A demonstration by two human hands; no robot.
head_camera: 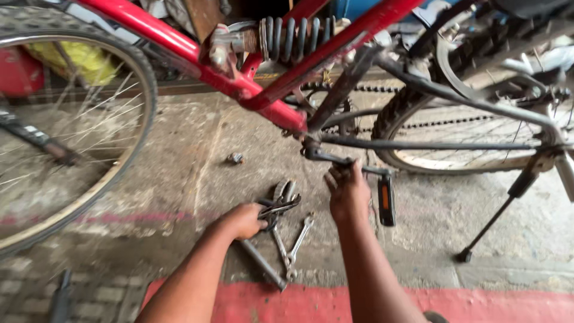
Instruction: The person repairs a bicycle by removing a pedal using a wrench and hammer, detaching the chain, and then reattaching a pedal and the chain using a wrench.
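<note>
A red bicycle frame [179, 45] with a coil spring [293, 39] stands over a concrete floor. My right hand [348, 194] grips the dark crank arm [335, 159] near the bottom bracket, beside the black pedal [386, 199] with an orange reflector. My left hand [244, 220] holds pliers [278, 206] low over the floor. Under it lie two silver wrenches [299, 239] and a dark bar tool [263, 263].
The front wheel [128, 78] fills the left side and the rear wheel [412, 161] with its chain [442, 124] sits at right. The kickstand [490, 224] rests on the floor. A small metal part [235, 158] lies loose on the concrete. A red painted strip [478, 305] runs along the near edge.
</note>
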